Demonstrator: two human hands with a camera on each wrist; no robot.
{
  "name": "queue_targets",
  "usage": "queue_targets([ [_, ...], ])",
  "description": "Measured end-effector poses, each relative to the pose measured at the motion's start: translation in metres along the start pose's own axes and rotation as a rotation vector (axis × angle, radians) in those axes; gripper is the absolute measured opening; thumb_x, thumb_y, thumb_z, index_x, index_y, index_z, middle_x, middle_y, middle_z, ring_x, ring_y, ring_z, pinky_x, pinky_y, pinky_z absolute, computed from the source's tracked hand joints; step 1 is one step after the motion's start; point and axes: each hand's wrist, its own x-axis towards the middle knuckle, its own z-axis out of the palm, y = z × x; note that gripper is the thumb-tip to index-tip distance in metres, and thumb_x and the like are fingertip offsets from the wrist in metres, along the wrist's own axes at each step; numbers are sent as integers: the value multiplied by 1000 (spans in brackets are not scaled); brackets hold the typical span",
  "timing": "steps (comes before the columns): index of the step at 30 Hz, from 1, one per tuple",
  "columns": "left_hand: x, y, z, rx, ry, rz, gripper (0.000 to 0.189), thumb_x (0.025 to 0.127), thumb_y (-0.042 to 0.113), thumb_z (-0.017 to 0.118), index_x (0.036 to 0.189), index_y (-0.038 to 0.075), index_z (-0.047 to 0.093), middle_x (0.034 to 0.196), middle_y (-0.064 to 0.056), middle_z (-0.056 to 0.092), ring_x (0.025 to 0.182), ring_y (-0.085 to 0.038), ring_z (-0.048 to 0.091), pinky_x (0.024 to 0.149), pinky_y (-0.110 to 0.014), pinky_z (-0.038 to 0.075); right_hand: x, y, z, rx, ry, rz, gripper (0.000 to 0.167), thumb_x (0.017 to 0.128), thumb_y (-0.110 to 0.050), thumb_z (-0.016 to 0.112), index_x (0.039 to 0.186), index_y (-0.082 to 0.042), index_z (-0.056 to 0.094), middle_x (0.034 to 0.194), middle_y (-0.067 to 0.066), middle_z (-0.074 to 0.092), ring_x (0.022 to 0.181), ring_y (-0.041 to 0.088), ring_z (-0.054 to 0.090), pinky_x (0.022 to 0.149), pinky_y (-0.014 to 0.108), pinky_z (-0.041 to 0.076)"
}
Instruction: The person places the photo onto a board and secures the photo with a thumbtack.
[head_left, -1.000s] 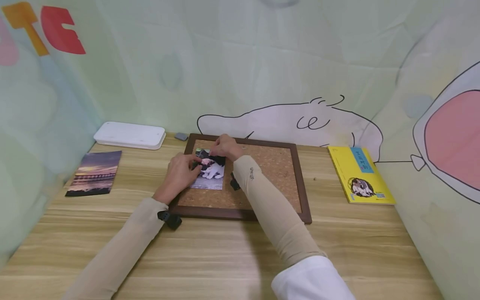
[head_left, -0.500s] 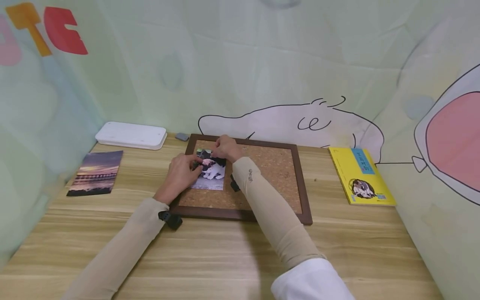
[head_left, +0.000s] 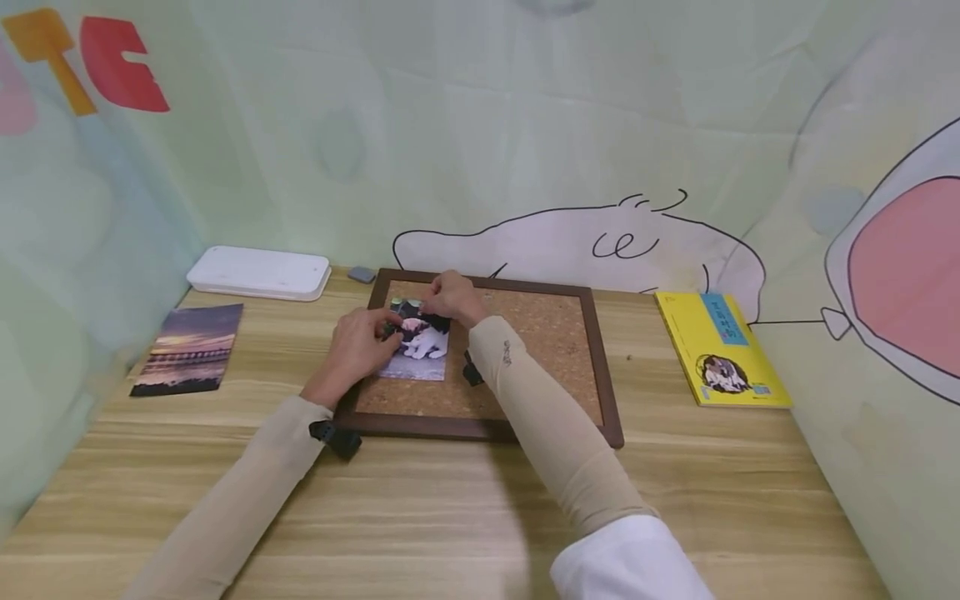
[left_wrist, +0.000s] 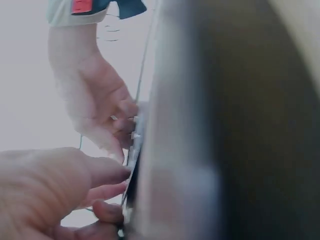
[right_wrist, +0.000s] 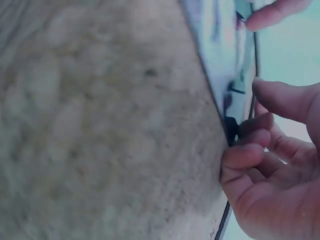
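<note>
In the head view, a photo (head_left: 422, 354) of a black-and-white animal lies on the left part of a cork board (head_left: 442, 402) with a dark brown frame. My left hand (head_left: 355, 346) is at the photo's left side, thumb and forefinger bent together over its edge. At the upper right corner, the curled fingers of my right hand (head_left: 454, 297) hold the photo. Seen from the right wrist, that hand (right_wrist: 280, 175) has its fingertips right at the corner of the photo (right_wrist: 212, 55). My left fingers (left_wrist: 107, 172) meet the board's surface in the left wrist view.
A sunset photo (head_left: 191, 350) lies on the wooden table (head_left: 420, 517) at the left. Behind it stand a white flat case (head_left: 258, 271) and a small grey block (head_left: 362, 273). A yellow book (head_left: 720, 354) lies to the right, and a printed cloth wall (head_left: 487, 150) closes off the back.
</note>
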Motion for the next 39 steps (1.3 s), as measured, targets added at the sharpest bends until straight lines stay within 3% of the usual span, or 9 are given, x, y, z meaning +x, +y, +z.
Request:
queue_targets([
  [5, 0, -1, -10, -52, -52, -28, 31, 97, 15, 73, 125, 3, 75, 83, -9, 64, 69, -20, 53, 64, -32, 39, 1, 4, -17, 131, -82, -10, 21, 101, -24, 71, 115, -9, 71, 107, 2, 63, 92, 15, 55, 76, 27, 46],
  [11, -2, -7, -24, -30, -5, -24, 36, 97, 17, 73, 130, 3, 73, 101, -22, 74, 84, -32, 64, 70, -36, 45, -10, 12, -35, 270, -93, -25, 23, 102, -24, 71, 119, -8, 68, 94, 0, 59, 86, 17, 54, 78, 34, 46],
  [18, -9, -15, -42, -36, 43, -69, 46, 99, 22, 72, 141, 4, 66, 117, -29, 71, 98, -41, 71, 82, -47, 52, -25, 37, -52, 277, -71, 44, 20, 107, -20, 62, 121, -7, 66, 101, 8, 64, 91, 21, 58, 79, 32, 47],
  [24, -20, -24, -52, -25, 71, -74, 61, 97, 22, 73, 152, 3, 54, 131, -34, 61, 114, -47, 58, 91, -59, 47, -40, 55, -63, 275, -48, 48, 23, 108, -21, 61, 125, -6, 66, 111, 14, 65, 86, 20, 58, 76, 31, 45],
  [29, -25, -36, -60, 1, 41, -103, 71, 99, 26, 72, 159, 0, 44, 142, -38, 52, 127, -54, 51, 100, -69, 44, -60, 67, -78, 304, -50, 59, 30, 109, -19, 59, 133, -2, 65, 118, 15, 64, 96, 26, 61, 87, 37, 49],
  [33, -25, -50, -69, 28, -24, -147, 81, 100, 33, 70, 164, 0, 33, 147, -42, 48, 131, -59, 48, 104, -74, 43, -76, 77, -91, 359, -42, 74, 32, 106, -17, 60, 134, -2, 64, 120, 14, 65, 109, 32, 61, 101, 46, 50],
  [39, -37, -72, -80, 68, -76, -187, 87, 103, 42, 67, 167, 0, 27, 152, -44, 43, 138, -63, 43, 108, -78, 40, -94, 94, -103, 386, 24, 80, 29, 107, -19, 63, 131, -2, 65, 115, 14, 66, 111, 34, 61, 98, 47, 51],
])
